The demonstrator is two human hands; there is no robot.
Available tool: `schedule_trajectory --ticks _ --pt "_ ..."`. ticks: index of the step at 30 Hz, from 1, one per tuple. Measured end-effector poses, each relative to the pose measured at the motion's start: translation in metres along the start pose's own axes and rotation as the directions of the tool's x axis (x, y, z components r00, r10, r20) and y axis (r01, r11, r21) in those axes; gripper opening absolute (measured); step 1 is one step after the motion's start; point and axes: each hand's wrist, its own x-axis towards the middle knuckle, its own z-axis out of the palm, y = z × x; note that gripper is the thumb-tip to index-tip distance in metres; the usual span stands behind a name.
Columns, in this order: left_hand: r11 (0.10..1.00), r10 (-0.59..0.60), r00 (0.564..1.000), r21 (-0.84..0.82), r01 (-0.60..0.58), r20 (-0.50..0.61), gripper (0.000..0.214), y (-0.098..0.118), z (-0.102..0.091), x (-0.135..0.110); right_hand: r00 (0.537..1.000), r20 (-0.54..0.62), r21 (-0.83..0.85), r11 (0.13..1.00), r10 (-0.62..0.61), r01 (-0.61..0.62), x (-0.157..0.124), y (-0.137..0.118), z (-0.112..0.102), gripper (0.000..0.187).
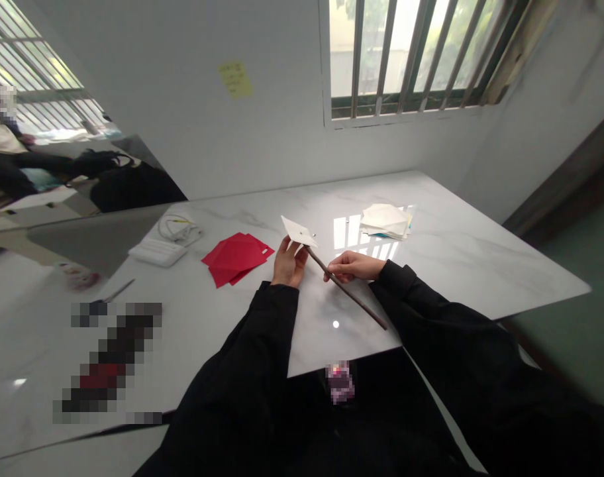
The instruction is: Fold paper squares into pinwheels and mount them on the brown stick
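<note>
My left hand (289,264) is closed on a piece of white folded paper (296,230), its fingers beneath and behind the sheet. A small dark spot shows near the paper's middle. Against the paper's lower right corner lies the upper end of a thin brown stick (356,300); whether the two are fastened together cannot be made out. My right hand (354,266) pinches this stick in its upper part. From there the stick slants down to the right, its lower end free over the white marbled table (314,338).
Red paper sheets (237,258) lie left of my hands. A stack of cream paper (385,220) is at the back right. Further left are a white power strip (157,252), a coiled cable (180,228) and a blurred-out dark object (113,358). A person (6,142) sits at far left.
</note>
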Motion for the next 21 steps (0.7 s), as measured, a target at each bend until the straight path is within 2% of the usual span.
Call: schedule_trajectory --ticks 2,5,8,10,12,15,18,20,21 --pt "1.000 -0.024 1.000 -0.016 0.024 -0.009 0.031 0.002 0.003 -0.002 0.999 -0.033 0.017 1.000 -0.002 0.002 0.002 0.002 0.002 0.056" --pt "0.986 -0.165 0.986 -0.014 0.164 -0.007 0.023 0.006 0.009 -0.007 0.987 -0.153 0.061 0.997 -0.040 0.050 0.007 0.005 0.003 0.059" --pt "0.955 -0.295 0.948 0.082 0.287 0.121 0.028 0.006 0.012 -0.014 0.950 -0.305 0.066 0.993 -0.069 0.093 0.012 0.009 0.002 0.064" --pt "0.952 -0.294 0.932 0.155 0.265 0.213 0.037 0.003 0.013 -0.018 0.934 -0.347 0.005 0.996 -0.081 0.088 0.013 0.010 0.000 0.066" --pt "0.955 -0.261 0.933 0.205 0.212 0.250 0.045 0.000 0.012 -0.020 0.935 -0.340 -0.073 0.994 -0.101 0.081 0.013 0.010 -0.001 0.066" --pt "0.954 -0.231 0.944 0.248 0.171 0.236 0.053 -0.004 0.011 -0.020 0.940 -0.315 -0.159 0.984 -0.133 0.086 0.013 0.009 0.000 0.066" --pt "0.955 -0.224 0.952 0.241 0.172 0.210 0.054 -0.004 0.011 -0.019 0.935 -0.328 -0.168 0.982 -0.136 0.084 0.013 0.009 0.001 0.066" --pt "0.957 -0.227 0.957 0.225 0.184 0.180 0.053 -0.002 0.011 -0.019 0.910 -0.400 -0.099 0.992 -0.111 0.077 0.014 0.011 0.000 0.066" --pt "0.956 -0.230 0.959 0.221 0.191 0.164 0.052 -0.001 0.012 -0.019 0.883 -0.461 -0.050 0.996 -0.092 0.078 0.015 0.011 -0.001 0.066"
